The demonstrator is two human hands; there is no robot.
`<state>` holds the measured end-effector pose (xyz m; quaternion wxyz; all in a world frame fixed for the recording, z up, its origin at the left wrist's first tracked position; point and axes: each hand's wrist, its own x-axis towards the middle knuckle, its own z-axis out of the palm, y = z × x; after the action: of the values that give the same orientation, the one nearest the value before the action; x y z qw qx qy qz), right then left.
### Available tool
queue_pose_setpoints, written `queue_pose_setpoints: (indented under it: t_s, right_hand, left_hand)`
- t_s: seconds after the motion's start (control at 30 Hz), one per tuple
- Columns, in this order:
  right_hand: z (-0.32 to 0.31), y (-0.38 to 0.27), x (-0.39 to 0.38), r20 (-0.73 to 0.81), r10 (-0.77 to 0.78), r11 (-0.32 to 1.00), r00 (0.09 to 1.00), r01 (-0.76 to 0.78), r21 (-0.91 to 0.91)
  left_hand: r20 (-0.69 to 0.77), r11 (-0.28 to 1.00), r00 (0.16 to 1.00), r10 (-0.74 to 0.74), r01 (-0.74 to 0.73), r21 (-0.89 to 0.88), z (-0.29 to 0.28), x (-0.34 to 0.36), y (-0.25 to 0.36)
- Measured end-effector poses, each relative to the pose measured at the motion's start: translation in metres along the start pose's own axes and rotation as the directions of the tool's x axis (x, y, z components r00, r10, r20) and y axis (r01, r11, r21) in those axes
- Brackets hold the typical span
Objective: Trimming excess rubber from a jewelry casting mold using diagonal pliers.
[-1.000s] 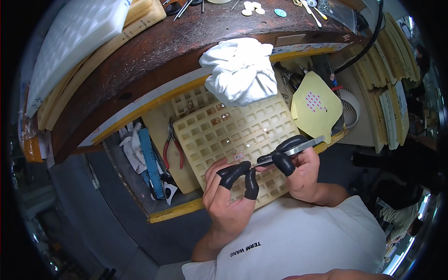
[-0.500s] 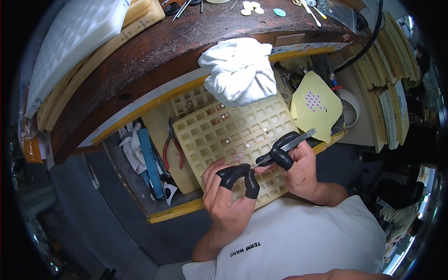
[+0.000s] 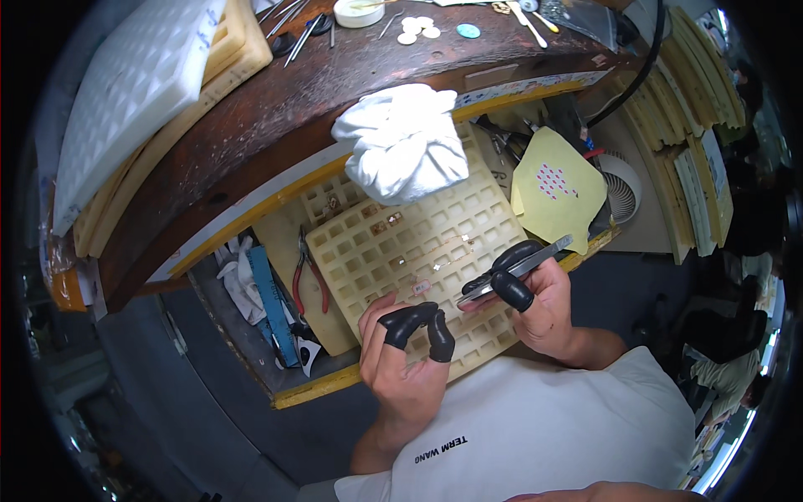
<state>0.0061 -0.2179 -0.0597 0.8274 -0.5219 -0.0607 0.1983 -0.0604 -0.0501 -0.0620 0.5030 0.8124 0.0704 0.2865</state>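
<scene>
My left hand (image 3: 403,368) is closed in a pinch above the near part of a cream tray (image 3: 493,330) of square pockets. Black rubber covers sit on its thumb and forefinger; whatever lies between them is too small to see. Metal tweezers (image 3: 542,256) rest in my right hand (image 3: 545,305), which also wears black finger covers. Their tips point left, a short way from my left fingertips and apart from them. Tiny shiny pieces and a fine chain (image 3: 450,257) lie on the tray, with a small pink-edged label (image 3: 420,287) near them.
A crumpled white cloth (image 3: 406,146) covers the tray's far edge. Red-handled pliers (image 3: 311,280) and a blue strip (image 3: 269,301) lie left in the drawer. A yellow sheet with pink dots (image 3: 556,201) and a small white fan (image 3: 621,188) are right. The dark wooden bench (image 3: 335,88) curves beyond.
The tweezers' tips were at my left fingertips and are now apart from them. My left hand has lowered slightly. The whole view has shifted a little.
</scene>
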Motion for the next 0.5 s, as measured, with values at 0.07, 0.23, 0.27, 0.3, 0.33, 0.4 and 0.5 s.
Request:
queue_pose_setpoints:
  t_s: [0.07, 0.23, 0.27, 0.3, 0.33, 0.4, 0.5]
  right_hand:
    - [-0.013, -0.008, -0.002, 0.041, -0.141, 0.973, 0.989, 0.146, -0.179]
    - [-0.076, -0.024, -0.017, -0.004, -0.292, 0.799, 0.956, 0.242, -0.551]
    - [-0.089, -0.031, -0.020, 0.035, -0.327, 0.689, 0.944, 0.264, -0.675]
    - [-0.099, -0.039, -0.025, 0.004, -0.249, 0.630, 0.969, 0.165, -0.759]
    - [-0.099, -0.047, -0.030, -0.035, -0.222, 0.575, 0.974, 0.102, -0.812]
    - [-0.121, -0.043, -0.036, -0.022, -0.235, 0.465, 0.972, 0.092, -0.881]
    - [-0.121, -0.045, -0.030, 0.011, -0.260, 0.356, 0.966, 0.107, -0.928]
  left_hand:
    - [0.020, 1.000, 1.000, 0.002, -0.002, 0.009, -0.002, 0.000, 0.002]
    - [0.008, 0.997, 0.999, -0.045, 0.045, 0.066, -0.008, 0.003, 0.009]
    - [0.000, 0.996, 0.998, -0.059, 0.059, 0.062, -0.010, 0.002, 0.007]
    - [-0.015, 0.995, 0.996, -0.084, 0.085, 0.051, -0.012, 0.004, 0.008]
    - [-0.010, 0.996, 0.997, -0.079, 0.079, 0.038, -0.012, 0.006, 0.008]
    - [-0.006, 0.995, 0.995, -0.096, 0.096, 0.001, -0.011, 0.012, 0.010]
    - [0.031, 0.992, 0.993, -0.115, 0.116, -0.058, -0.013, 0.018, 0.017]
